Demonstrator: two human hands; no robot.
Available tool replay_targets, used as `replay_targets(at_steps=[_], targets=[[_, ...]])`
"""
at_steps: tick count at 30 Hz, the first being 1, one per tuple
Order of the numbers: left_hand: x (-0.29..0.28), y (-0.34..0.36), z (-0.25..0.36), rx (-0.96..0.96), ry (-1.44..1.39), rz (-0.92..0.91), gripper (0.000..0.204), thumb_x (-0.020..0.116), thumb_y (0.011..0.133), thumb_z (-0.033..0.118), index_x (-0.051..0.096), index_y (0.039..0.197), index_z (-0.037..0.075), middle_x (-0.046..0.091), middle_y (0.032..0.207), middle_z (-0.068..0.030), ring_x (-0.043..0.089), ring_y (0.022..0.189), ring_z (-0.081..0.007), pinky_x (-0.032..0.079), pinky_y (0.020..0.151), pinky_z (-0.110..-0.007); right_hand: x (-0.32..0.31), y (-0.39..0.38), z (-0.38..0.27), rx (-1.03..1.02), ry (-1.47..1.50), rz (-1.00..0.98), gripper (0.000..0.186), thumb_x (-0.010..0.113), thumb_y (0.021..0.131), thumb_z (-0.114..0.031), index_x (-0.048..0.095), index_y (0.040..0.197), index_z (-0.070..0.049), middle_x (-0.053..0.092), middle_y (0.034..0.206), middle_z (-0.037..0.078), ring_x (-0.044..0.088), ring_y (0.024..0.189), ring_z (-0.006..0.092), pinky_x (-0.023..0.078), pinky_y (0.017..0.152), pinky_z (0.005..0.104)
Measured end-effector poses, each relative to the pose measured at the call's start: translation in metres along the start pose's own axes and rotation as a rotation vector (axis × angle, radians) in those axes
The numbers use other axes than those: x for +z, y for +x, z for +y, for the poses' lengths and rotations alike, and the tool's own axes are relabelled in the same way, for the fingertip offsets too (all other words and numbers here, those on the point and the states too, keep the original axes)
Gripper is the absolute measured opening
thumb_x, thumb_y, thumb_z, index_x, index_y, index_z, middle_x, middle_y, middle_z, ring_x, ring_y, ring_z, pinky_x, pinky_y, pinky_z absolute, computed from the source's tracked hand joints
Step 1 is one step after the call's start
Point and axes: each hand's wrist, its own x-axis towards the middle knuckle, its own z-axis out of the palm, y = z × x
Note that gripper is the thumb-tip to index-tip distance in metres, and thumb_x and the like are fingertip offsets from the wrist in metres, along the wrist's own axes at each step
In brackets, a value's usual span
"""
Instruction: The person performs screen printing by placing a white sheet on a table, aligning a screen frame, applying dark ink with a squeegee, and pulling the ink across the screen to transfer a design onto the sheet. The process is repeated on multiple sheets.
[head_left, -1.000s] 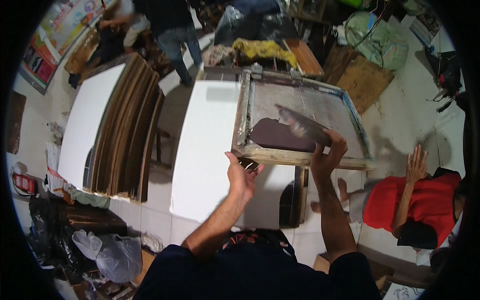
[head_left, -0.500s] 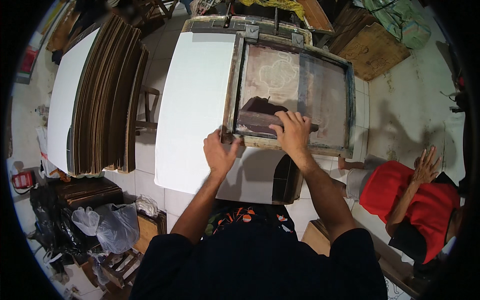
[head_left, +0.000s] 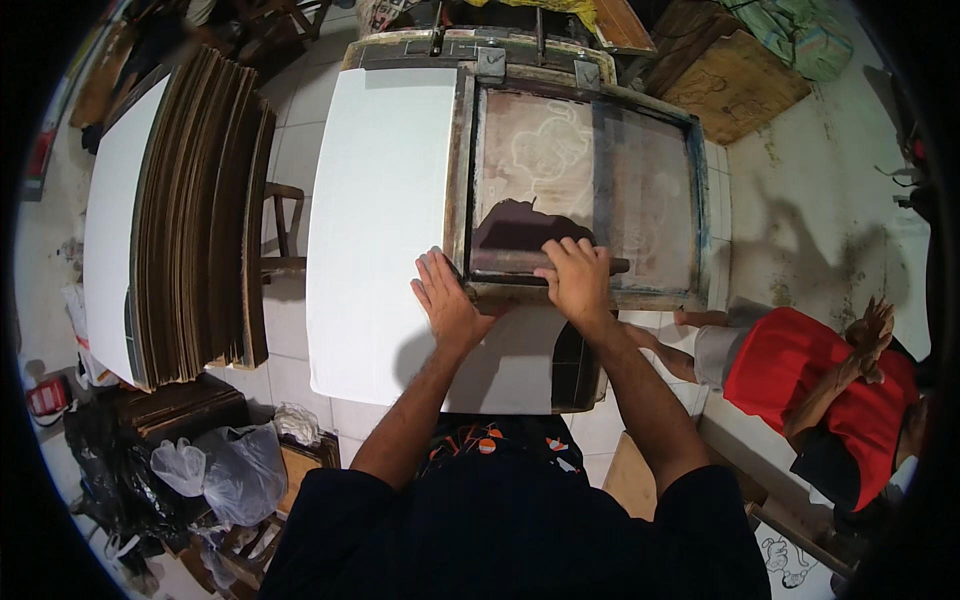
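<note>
A wooden-framed printing screen (head_left: pixel 459 180) lies over a board covered by a white sheet (head_left: pixel 375 230). My right hand (head_left: pixel 580 280) is closed round a squeegee (head_left: pixel 505 264) at the near end of the mesh. Dark ink (head_left: pixel 525 222) is pooled just beyond the squeegee, and a pale outline drawing (head_left: pixel 552 148) shows farther up the mesh. At the screen's near left corner, my left hand (head_left: pixel 452 312) rests with fingers stretched out along the frame's outer edge. Its thumb points right, below the near rail. Metal hinge clamps (head_left: pixel 491 64) hold the screen's far side.
On the left stands a thick stack of boards (head_left: pixel 190 220), a white sheet on its outer face. Plastic bags (head_left: pixel 235 475) sit at the lower left. To the right is another person in a red top (head_left: pixel 790 365). A wooden panel (head_left: pixel 740 95) leans at the back right.
My left hand has shifted right and its fingers now lie straight along the frame corner. The squeegee has tilted and come slightly nearer, showing more ink. The other person's hand has moved.
</note>
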Motion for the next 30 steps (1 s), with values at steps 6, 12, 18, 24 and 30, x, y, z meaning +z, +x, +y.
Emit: replay_targets(at_steps=[6, 12, 18, 24, 30], targets=[[-0.001, 0.004, -0.003, 0.03, 0.05, -0.033, 0.149, 0.089, 0.063, 0.068, 0.008, 0.158, -0.012, 0.019, 0.164, -0.0344, 0.007, 0.156, -0.0505, 0.007, 0.122, -0.067, 0.002, 0.036, 0.018, -0.041, -0.038, 0.076, 0.022, 0.077, 0.084, -0.022, 0.066, 0.101, -0.013, 0.061, 0.095, 0.006, 0.058, 0.095, 0.0289, 0.041, 0.086, 0.0452], [-0.002, 0.005, -0.002, 0.017, 0.127, -0.097, 0.149, 0.078, 0.067, 0.08, 0.007, 0.157, -0.015, 0.017, 0.163, -0.0366, 0.006, 0.155, -0.0528, 0.006, 0.122, -0.068, 0.019, 0.151, 0.076, -0.107, -0.078, 0.171, 0.026, 0.081, 0.081, -0.021, 0.066, 0.102, -0.015, 0.064, 0.095, 0.003, 0.06, 0.098, 0.027, 0.042, 0.084, 0.044], [-0.003, 0.007, -0.001, 0.004, 0.182, -0.145, 0.151, 0.077, 0.067, 0.082, 0.005, 0.157, -0.016, 0.014, 0.163, -0.037, 0.004, 0.155, -0.0532, 0.005, 0.122, -0.068, 0.029, 0.263, 0.117, -0.086, -0.107, 0.182, 0.028, 0.082, 0.082, -0.025, 0.066, 0.102, -0.014, 0.064, 0.096, 0.004, 0.06, 0.098, 0.0272, 0.041, 0.083, 0.0437], [-0.005, 0.007, 0.001, 0.008, 0.178, -0.144, 0.151, 0.075, 0.068, 0.084, 0.003, 0.157, -0.015, 0.012, 0.164, -0.0363, 0.004, 0.155, -0.0535, 0.005, 0.122, -0.068, 0.04, 0.221, 0.094, -0.021, -0.269, 0.195, 0.029, 0.077, 0.085, -0.017, 0.066, 0.111, -0.015, 0.06, 0.103, 0.005, 0.056, 0.103, 0.0291, 0.041, 0.094, 0.0461], [-0.006, 0.007, 0.001, 0.004, 0.177, -0.151, 0.15, 0.075, 0.069, 0.083, 0.004, 0.157, -0.015, 0.013, 0.162, -0.0381, 0.003, 0.155, -0.0546, 0.004, 0.122, -0.068, 0.04, 0.217, 0.101, -0.078, -0.158, 0.284, 0.037, 0.076, 0.078, -0.006, 0.067, 0.112, -0.017, 0.061, 0.102, 0.003, 0.057, 0.102, 0.0267, 0.041, 0.094, 0.045]])
